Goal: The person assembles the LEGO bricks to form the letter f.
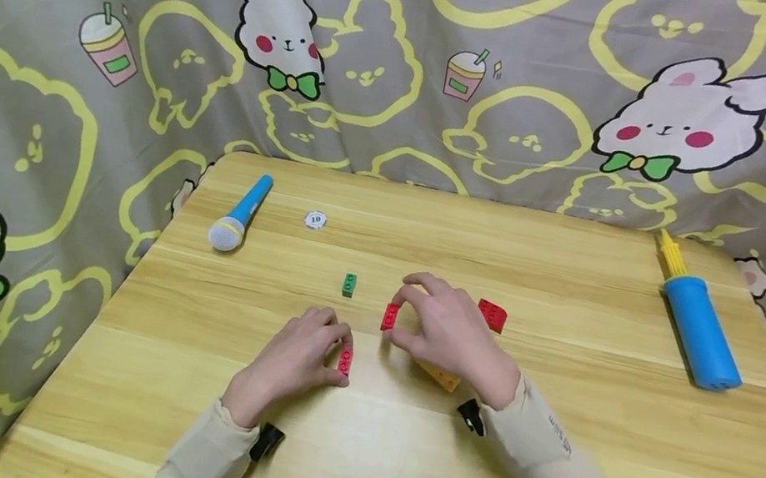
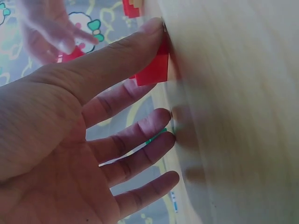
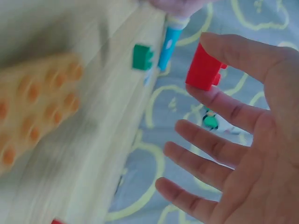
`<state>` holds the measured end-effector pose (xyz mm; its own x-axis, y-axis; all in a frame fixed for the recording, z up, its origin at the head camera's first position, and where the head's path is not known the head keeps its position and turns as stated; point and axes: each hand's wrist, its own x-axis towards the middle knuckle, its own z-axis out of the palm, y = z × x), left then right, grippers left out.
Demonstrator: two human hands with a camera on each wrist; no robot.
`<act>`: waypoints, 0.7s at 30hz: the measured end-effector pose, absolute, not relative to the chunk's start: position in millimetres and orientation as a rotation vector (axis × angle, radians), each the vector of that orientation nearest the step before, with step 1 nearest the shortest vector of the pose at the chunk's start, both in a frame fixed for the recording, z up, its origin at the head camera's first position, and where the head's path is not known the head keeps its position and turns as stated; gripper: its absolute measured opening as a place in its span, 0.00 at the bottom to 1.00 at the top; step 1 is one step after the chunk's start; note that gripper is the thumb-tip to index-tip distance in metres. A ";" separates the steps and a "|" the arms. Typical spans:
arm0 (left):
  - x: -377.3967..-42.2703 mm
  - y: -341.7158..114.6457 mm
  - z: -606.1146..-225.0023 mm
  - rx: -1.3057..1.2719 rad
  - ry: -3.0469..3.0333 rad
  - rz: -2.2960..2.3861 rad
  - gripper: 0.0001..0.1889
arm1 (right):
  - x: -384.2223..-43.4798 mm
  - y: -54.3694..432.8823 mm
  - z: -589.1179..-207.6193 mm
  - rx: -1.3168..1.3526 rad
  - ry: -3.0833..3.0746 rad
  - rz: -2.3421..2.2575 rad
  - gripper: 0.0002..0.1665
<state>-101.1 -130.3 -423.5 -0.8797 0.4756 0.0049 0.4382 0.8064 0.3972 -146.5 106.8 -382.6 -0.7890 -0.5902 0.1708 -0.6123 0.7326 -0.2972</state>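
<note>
Between thumb and index finger, my left hand (image 1: 295, 355) pinches a small red toy brick (image 1: 345, 362), low at the table surface; in the left wrist view the thumb partly covers this brick (image 2: 153, 70). My right hand (image 1: 447, 330) pinches a second small red brick (image 3: 203, 67) by its ends, raised off the table, other fingers spread. An orange studded brick (image 1: 439, 377) lies under the right hand, partly hidden by it. Behind that hand sits a larger red brick (image 1: 492, 315). A green brick (image 1: 348, 285) stands beyond the two hands.
On the wooden table (image 1: 126, 365), a blue toy microphone (image 1: 242, 215) and a white round chip (image 1: 315, 219) lie at the back left. A blue pump with a yellow nozzle (image 1: 702, 331) lies at the right. A patterned curtain (image 1: 386, 130) hangs behind the table.
</note>
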 end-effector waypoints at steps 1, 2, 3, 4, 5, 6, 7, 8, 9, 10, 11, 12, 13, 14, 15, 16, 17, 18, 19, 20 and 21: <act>-101.2 -130.3 -423.5 0.736 2.894 0.606 0.20 | -143.6 103.9 -381.1 1.013 -2.863 0.519 0.19; -101.2 -130.3 -423.7 0.737 2.894 0.611 0.20 | -141.1 101.1 -380.0 1.033 -2.863 0.513 0.19; -101.2 -130.3 -423.6 0.735 2.892 0.615 0.20 | -138.9 98.5 -378.9 1.052 -2.861 0.509 0.19; -101.3 -130.3 -423.6 0.733 2.889 0.619 0.21 | -136.6 95.9 -377.7 1.069 -2.863 0.509 0.19; -101.4 -130.3 -423.5 0.730 2.887 0.621 0.21 | -134.7 93.4 -376.9 1.082 -2.865 0.506 0.19; -101.6 -130.4 -423.5 0.727 2.886 0.623 0.21 | -132.9 91.1 -376.1 1.097 -2.860 0.507 0.19; -101.8 -130.5 -423.8 0.723 2.885 0.625 0.21 | -131.2 88.7 -376.0 1.108 -2.857 0.514 0.18; -101.9 -130.5 -423.8 0.720 2.885 0.627 0.21 | -129.7 86.3 -376.1 1.120 -2.850 0.522 0.18; -102.1 -130.5 -423.7 0.718 2.886 0.628 0.21 | -128.4 84.0 -376.5 1.127 -2.849 0.528 0.18; -102.1 -130.8 -424.1 0.719 2.889 0.627 0.21 | -127.2 81.4 -377.6 1.136 -2.851 0.533 0.18; -102.3 -131.1 -424.4 0.719 2.892 0.628 0.21 | -126.1 78.9 -379.0 1.144 -2.854 0.530 0.18; -102.3 -131.3 -424.6 0.719 2.894 0.631 0.21 | -125.0 76.4 -380.8 1.152 -2.861 0.528 0.18; -102.3 -131.6 -424.9 0.720 2.896 0.631 0.22 | -124.0 74.0 -382.9 1.159 -2.869 0.520 0.18; -102.2 -131.8 -425.0 0.722 2.899 0.634 0.22 | -123.0 71.8 -385.3 1.165 -2.877 0.507 0.18; -102.1 -132.1 -425.4 0.724 2.901 0.635 0.22 | -121.9 69.7 -387.7 1.168 -2.889 0.488 0.19; -101.9 -132.3 -425.5 0.728 2.903 0.637 0.22 | -120.9 67.8 -390.3 1.172 -2.896 0.470 0.20; -101.8 -132.5 -425.5 0.732 2.904 0.640 0.22 | -120.1 66.1 -393.0 1.175 -2.900 0.447 0.21; -101.6 -132.6 -425.5 0.737 2.906 0.640 0.22 | -119.3 64.5 -395.5 1.177 -2.902 0.431 0.22; -101.5 -132.8 -425.5 0.743 2.909 0.640 0.22 | -118.5 63.0 -397.9 1.180 -2.902 0.414 0.23; -101.4 -132.9 -425.4 0.747 2.912 0.637 0.22 | -117.9 61.6 -400.4 1.183 -2.901 0.401 0.25; -101.2 -133.1 -425.4 0.752 2.912 0.631 0.22 | -117.4 60.3 -402.6 1.187 -2.900 0.391 0.26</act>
<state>-101.2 -133.1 -425.4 -0.8782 0.4770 0.0358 0.4490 0.7963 0.4054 -117.4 60.3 -402.6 -0.7173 -0.6923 0.0787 -0.6884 0.6867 -0.2336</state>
